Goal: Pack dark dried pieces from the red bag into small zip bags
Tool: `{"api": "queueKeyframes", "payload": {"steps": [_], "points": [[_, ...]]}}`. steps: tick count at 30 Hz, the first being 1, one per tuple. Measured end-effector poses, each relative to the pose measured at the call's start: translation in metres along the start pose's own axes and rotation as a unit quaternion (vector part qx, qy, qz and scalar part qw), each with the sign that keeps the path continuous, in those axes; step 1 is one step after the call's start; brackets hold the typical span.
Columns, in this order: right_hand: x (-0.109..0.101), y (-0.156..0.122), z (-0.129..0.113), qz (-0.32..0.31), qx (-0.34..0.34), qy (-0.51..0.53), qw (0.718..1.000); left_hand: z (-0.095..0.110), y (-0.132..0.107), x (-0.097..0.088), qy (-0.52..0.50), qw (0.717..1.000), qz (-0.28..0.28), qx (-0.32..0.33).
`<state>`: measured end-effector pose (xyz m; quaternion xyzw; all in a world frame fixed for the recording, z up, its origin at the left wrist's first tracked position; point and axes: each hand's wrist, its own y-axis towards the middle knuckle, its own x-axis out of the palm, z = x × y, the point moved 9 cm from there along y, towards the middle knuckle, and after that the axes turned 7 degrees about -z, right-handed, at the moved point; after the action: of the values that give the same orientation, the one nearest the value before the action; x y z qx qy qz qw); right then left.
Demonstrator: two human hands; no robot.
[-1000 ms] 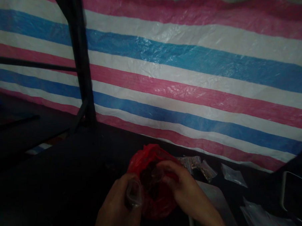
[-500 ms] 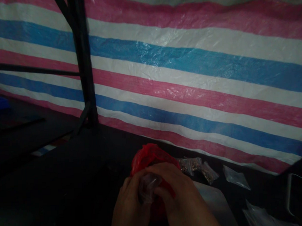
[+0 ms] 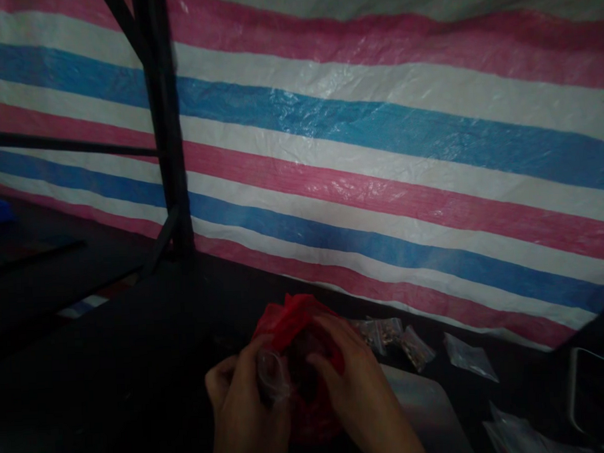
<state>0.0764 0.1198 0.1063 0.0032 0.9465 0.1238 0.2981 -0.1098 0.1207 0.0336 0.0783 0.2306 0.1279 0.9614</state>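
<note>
A small clear bag (image 3: 272, 375) is pinched in the left hand (image 3: 245, 416), whose fingers are curled together around it, just in front of a red bag (image 3: 291, 334) that sits on the dark bench (image 3: 138, 367) near its far edge, below a striped tarpaulin (image 3: 379, 150). The right hand (image 3: 354, 391) is laid against the red bag, its fingers bent over the opening; whether anything is clamped between them cannot be told in the dim light. The step is judged best done with the clear bag's mouth kept spread by the left fingers and held close to the red bag's opening, so that nothing is spilled on the bench. Filled small bags (image 3: 391, 336) are seen lying just to the right, toward the far edge. No writing, label or brand can be read anywhere.
</note>
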Motion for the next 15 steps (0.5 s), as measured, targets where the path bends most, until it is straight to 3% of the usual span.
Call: {"api": "queueKeyframes", "payload": {"steps": [2, 4, 6, 8, 11, 15], "points": [[0.006, -0.004, -0.009, -0.026, 0.011, 0.032, 0.999, 0.0, 0.0, -0.006, 0.02, 0.999, 0.025, 0.017], [0.017, -0.01, -0.017, -0.076, 0.046, 0.058, 0.994, 0.002, -0.001, -0.005, 0.025, 0.999, 0.015, 0.04], [0.024, -0.017, -0.023, -0.114, 0.075, 0.044, 0.99, 0.007, -0.004, -0.002, 0.021, 0.998, 0.0, 0.06], [0.02, -0.02, -0.026, -0.112, 0.081, 0.009, 0.99, 0.017, -0.009, 0.003, 0.02, 0.997, -0.004, 0.068], [-0.006, -0.026, -0.022, -0.074, 0.084, 0.024, 0.993, 0.04, -0.021, 0.012, 0.012, 0.996, 0.025, 0.089], [-0.065, -0.046, -0.008, -0.031, 0.084, 0.13, 0.987, 0.078, -0.042, 0.036, -0.007, 0.976, 0.004, 0.216]]}}
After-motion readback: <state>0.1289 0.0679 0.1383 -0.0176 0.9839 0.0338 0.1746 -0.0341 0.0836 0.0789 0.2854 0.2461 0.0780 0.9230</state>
